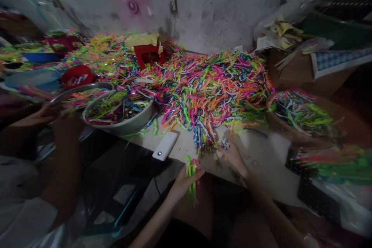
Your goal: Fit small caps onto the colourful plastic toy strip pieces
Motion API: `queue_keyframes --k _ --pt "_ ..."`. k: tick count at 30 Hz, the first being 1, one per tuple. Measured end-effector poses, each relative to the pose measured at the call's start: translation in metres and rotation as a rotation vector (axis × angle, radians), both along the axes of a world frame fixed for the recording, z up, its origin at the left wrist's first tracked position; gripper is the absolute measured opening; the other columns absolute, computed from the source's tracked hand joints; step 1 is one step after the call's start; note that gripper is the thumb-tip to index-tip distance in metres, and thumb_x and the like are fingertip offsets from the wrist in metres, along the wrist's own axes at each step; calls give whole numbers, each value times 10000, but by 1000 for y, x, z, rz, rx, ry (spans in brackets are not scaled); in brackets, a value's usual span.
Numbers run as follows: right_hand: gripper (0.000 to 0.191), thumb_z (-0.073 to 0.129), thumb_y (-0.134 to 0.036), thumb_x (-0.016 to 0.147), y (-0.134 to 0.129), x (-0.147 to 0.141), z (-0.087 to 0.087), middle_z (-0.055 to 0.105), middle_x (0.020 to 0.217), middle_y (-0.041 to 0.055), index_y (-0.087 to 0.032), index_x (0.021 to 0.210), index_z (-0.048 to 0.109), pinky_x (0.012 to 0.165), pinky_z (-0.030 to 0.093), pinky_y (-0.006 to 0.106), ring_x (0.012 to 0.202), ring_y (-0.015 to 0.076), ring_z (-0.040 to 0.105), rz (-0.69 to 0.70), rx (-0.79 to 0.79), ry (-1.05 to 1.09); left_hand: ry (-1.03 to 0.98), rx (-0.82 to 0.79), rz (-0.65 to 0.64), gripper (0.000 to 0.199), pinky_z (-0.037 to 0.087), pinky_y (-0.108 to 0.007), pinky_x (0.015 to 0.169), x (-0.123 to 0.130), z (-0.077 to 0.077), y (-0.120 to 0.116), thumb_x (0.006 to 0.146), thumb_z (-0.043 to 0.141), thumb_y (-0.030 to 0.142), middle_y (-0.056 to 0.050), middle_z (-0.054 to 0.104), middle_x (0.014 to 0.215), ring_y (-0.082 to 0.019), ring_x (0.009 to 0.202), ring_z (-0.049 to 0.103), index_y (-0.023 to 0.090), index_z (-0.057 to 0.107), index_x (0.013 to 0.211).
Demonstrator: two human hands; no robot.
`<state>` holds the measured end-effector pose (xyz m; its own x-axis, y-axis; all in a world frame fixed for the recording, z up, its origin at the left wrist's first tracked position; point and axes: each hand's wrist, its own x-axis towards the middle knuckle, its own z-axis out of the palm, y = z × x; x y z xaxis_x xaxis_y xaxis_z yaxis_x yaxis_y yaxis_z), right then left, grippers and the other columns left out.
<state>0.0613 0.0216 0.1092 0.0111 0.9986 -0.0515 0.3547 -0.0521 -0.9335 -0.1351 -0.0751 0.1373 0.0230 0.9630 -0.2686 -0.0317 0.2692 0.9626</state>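
In front of my lap, my left hand (186, 181) is closed around a small bundle of neon green and pink strips (191, 168), which stick out above and below the fist. My right hand (235, 155) is at the table, its fingers bent at a small white and blue clump (224, 143); dim light and blur hide what exactly the fingers grip. Just left of it, a bunch of blue and white strips (200, 135) lies with its ends toward me. Behind both hands rises a large heap of multicoloured soft strips (215, 89).
A white power bank (165, 146) lies at the table's front edge. To the left are a white basin (116, 124) of strips and a co-worker's hands (49, 113). At right stand a tub (290, 128) and bagged strips (340, 166). A red stool (148, 55) sits in the heap.
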Motion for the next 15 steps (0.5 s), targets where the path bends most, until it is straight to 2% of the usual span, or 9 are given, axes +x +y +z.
queue_keyframes --k 3,6,10,12,15 --pt "286 629 -400 690 -30 0 4 622 670 -2 -153 828 585 435 437 235 493 125 539 86 -100 73 -105 -111 24 381 404 -185 477 10 -7 0 663 775 412 32 551 619 -80 502 484 137 567 824" --pt "312 654 -446 674 -60 1 11 632 604 1 -166 800 598 400 441 249 462 140 540 183 -198 150 -191 -160 15 490 356 -179 453 21 -9 -3 557 814 458 52 523 564 -83 484 471 147 580 854" --pt "414 664 -479 674 -84 7 23 641 613 3 -165 941 632 412 455 245 518 151 563 241 -259 302 -291 -232 -56 431 368 -191 471 30 -7 -6 598 760 483 12 556 598 -101 517 509 134 588 782" --pt "447 666 -462 684 -91 9 27 649 679 7 -178 1025 615 435 462 242 569 153 572 221 -232 363 -334 -279 -119 384 374 -191 471 33 -8 -4 635 718 474 1 555 597 -101 516 514 131 577 734" --pt "359 659 -424 708 -96 10 33 654 797 17 -190 976 606 541 487 257 647 152 584 187 -128 334 -393 -340 -245 339 358 -182 440 37 -9 -2 631 693 439 9 518 554 -90 478 488 133 551 666"
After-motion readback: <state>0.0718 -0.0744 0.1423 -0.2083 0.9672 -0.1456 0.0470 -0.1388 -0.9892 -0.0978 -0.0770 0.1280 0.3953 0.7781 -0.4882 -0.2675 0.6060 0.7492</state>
